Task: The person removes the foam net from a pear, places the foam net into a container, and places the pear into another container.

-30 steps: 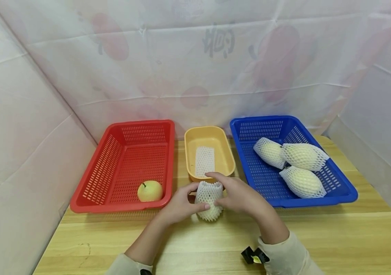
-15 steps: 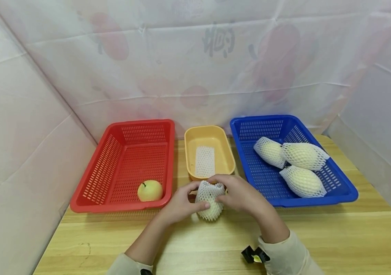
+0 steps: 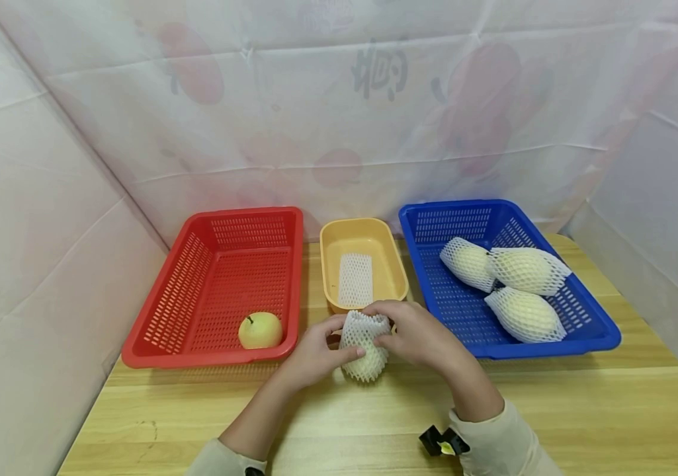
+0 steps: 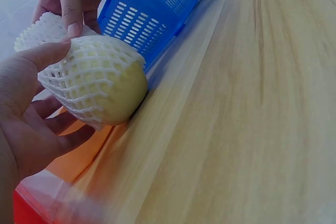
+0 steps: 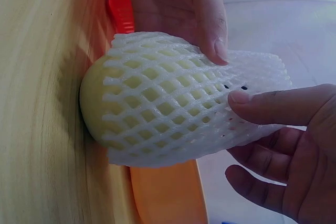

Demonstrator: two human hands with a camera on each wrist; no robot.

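A yellow pear (image 5: pixel 92 100) stands on the table in a white foam net sleeve (image 3: pixel 367 354). Its bottom end shows bare below the netting in both wrist views, and the sleeve's loose end rises above the fruit. My left hand (image 3: pixel 317 354) holds the pear's left side through the net, thumb in front and fingers behind. At the upper right, my right hand (image 3: pixel 413 334) pinches the sleeve's loose part, its thumb (image 5: pixel 249 100) pressed on the netting. The red basket holds another pear (image 3: pixel 260 330) without a sleeve.
A red basket (image 3: pixel 210 360) stands left and a blue basket (image 3: pixel 544 349) right, with several net-wrapped pears (image 3: pixel 526 316) in the blue one. Between them, a yellow tray (image 3: pixel 389 264) holds a flat foam net sleeve (image 3: pixel 355 279). A printed cloth (image 3: pixel 339 132) hangs behind.
The sleeve's upper edge has changed shape and risen slightly under my right hand's fingers, which shifted a little to the right. My left hand stays nearly in place.
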